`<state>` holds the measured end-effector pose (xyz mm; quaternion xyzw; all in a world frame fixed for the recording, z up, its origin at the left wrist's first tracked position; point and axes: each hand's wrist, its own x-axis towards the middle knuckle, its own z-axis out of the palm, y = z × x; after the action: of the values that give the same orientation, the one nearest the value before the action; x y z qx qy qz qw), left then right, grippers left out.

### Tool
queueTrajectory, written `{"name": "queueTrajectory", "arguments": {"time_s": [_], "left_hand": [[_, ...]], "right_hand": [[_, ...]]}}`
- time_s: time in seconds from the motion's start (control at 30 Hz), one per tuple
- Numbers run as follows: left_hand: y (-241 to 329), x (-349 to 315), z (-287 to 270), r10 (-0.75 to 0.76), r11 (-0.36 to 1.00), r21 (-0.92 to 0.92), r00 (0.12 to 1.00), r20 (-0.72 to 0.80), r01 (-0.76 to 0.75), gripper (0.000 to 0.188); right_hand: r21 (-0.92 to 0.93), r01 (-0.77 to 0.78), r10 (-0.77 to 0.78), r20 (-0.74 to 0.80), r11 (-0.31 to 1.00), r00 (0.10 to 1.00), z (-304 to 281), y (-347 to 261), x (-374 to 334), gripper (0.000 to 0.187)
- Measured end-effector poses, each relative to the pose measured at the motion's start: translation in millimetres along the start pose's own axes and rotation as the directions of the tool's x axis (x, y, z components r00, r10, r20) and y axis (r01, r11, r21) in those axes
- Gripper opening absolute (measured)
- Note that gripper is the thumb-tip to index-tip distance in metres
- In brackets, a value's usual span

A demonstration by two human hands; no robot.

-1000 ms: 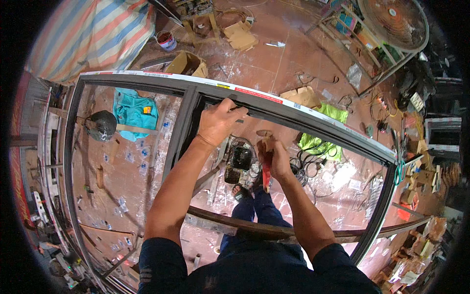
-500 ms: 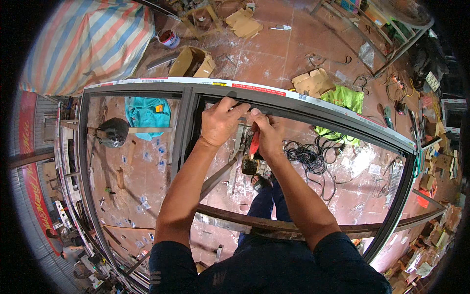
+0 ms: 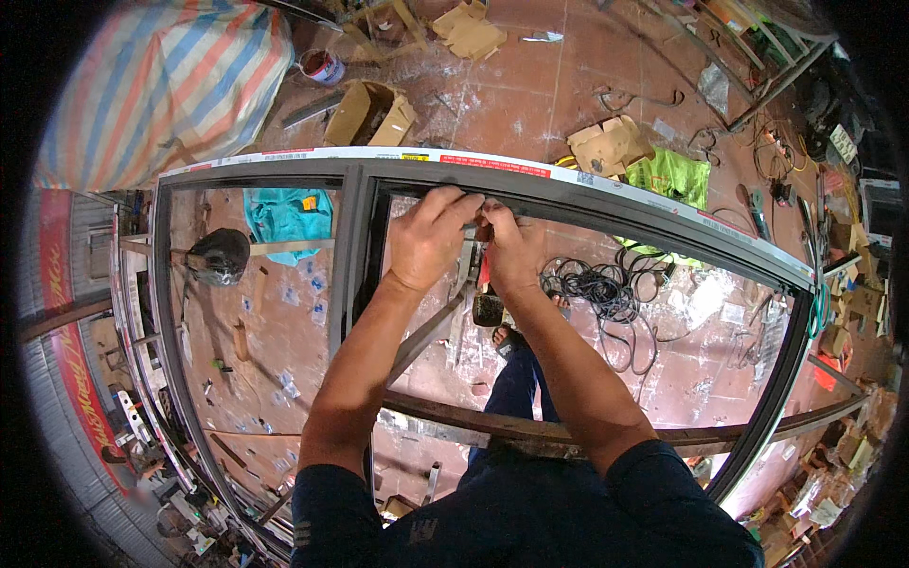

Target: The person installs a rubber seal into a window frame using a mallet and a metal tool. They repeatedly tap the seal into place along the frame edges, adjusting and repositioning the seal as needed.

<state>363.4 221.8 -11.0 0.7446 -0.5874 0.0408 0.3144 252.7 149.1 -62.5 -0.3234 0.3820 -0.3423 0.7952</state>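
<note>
A dark grey window or door frame (image 3: 352,256) with a dividing bar lies across the view, a printed protective strip along its far edge. My left hand (image 3: 431,239) is at the inner edge of the far rail, just right of the bar. Its fingers are curled and pinched together; whatever is in them is hidden. Close beside it, my right hand (image 3: 514,251) is closed, thumb toward the rail. A red-handled tool (image 3: 486,268) shows beneath its palm, its kind unclear because the fingers cover most of it.
A support bar (image 3: 559,433) crosses under the frame near my body. Below lie black cable (image 3: 606,289), a teal cloth (image 3: 289,222) and a black bag (image 3: 220,256). Beyond are an open cardboard box (image 3: 369,114), a yellow-green cloth (image 3: 668,180) and a striped tarp (image 3: 170,90).
Both hands stay at the same spot on the far rail. The right fingers have curled in closer, and less of the red handle shows. The view has shifted slightly.
</note>
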Motion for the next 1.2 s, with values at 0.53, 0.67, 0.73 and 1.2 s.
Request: {"name": "queueTrajectory", "arguments": {"time_s": [0.53, 0.67, 0.73, 1.2], "left_hand": [[1, -26, 24, 0.104, 0.988, 0.129, 0.987, -0.122, -0.088, 0.044], [9, -19, 19, 0.034, 0.993, 0.113, 0.995, -0.091, -0.023, 0.047], [15, -23, 20, -0.039, 0.99, 0.128, 0.995, -0.091, 0.051, 0.048], [20, -32, 3, -0.139, 0.974, 0.174, 0.989, -0.055, 0.147, 0.048]], "right_hand": [[0.076, 0.023, -0.024, 0.008, 0.997, 1.0, -10, -7, 5, 0.02], [0.103, -0.013, 0.013, -0.005, 0.995, 1.0, -8, -9, 4, 0.023], [0.076, -0.061, 0.058, 0.038, 0.995, 0.998, -9, -17, 0, 0.025], [0.093, -0.16, 0.152, 0.092, 0.983, 0.984, 5, -5, 3, 0.018]]}}
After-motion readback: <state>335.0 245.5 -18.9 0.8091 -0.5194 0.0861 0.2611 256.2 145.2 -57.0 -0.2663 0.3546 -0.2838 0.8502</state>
